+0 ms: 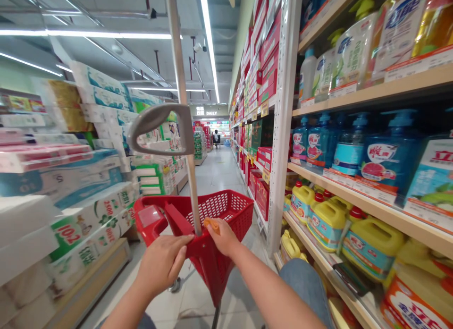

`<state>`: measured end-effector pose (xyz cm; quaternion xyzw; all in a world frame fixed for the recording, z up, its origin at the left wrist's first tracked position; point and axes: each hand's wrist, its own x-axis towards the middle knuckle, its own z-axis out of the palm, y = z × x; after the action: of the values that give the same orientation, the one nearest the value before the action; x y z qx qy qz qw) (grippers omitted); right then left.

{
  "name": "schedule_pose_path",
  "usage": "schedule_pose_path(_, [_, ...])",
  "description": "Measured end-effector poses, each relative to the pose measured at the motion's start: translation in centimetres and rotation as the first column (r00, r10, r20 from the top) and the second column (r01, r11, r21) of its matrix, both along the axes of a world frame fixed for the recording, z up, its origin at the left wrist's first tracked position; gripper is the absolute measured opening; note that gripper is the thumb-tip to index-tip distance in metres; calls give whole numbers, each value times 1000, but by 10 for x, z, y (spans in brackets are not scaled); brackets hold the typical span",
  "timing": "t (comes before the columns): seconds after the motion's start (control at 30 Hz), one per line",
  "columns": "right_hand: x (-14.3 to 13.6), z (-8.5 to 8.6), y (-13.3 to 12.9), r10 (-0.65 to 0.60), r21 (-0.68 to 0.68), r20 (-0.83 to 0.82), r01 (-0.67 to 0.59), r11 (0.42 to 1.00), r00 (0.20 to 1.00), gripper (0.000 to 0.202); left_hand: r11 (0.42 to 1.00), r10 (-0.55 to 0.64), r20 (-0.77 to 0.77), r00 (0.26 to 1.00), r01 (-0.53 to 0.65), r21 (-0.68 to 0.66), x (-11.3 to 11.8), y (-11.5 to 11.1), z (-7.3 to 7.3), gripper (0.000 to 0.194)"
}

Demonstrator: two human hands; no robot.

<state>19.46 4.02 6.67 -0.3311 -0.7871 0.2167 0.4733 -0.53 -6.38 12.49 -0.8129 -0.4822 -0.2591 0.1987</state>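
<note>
A red plastic shopping basket [203, 267] with perforated sides stands in front of me. Its long pale pole rises upward and ends around a grey loop handle [187, 130]. My left hand [161, 260] grips the basket's near edge, fingers together over the rim just left of the pole. Beside the pole on the right, my right hand [224, 237] is closed on an orange cloth [211, 224] and presses it against the rim. Part of the cloth is hidden by the fingers. Within the visible part of the basket I make out no goods.
Shelves on the right hold blue pump bottles [384, 149] and yellow jugs [371, 244]. Stacked paper packs [95, 225] line the left side. The tiled aisle [217, 171] runs ahead, with a seated person [216, 136] far off. My knee [304, 291] is near the lower shelf.
</note>
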Motion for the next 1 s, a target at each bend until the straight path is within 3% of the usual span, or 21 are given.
schedule_pose_path(0.07, [10,2,9,-14,-46,8,15,999,1000,34,995,-92,21,996,93,-33,-9,8,4,43])
schedule_pose_path(0.17, [19,3,15,-21,-66,-10,20,998,1000,37,1000,-7,106,994,8,-10,-20,23,5,45])
schedule_pose_path(0.23, [20,2,16,-33,-84,-77,27,996,996,39,999,42,153,987,-41,-13,-14,29,3,49])
schedule_pose_path(0.43, [26,-1,-2,-119,-202,-406,38,979,906,47,991,125,208,970,-114,-66,41,23,3,50])
schedule_pose_path(0.63, [31,4,-42,-342,-285,-482,225,932,807,57,983,180,183,966,-170,-71,92,21,8,48])
schedule_pose_path(0.73, [35,13,-61,-380,-138,-389,354,925,839,55,985,166,157,974,-155,-78,109,23,7,45])
schedule_pose_path(0.87, [55,41,-75,-287,69,-57,291,954,956,39,987,26,51,998,-18,-158,94,40,14,43])
schedule_pose_path(0.9, [60,48,-76,-272,77,17,270,960,962,36,985,43,35,998,-36,-171,82,48,18,43])
schedule_pose_path(0.97, [63,61,-75,-267,65,139,260,963,954,34,955,234,47,971,-221,-198,58,63,28,41])
schedule_pose_path(1.0, [60,66,-74,-287,63,193,280,958,938,34,935,270,16,963,-258,-244,48,71,32,41])
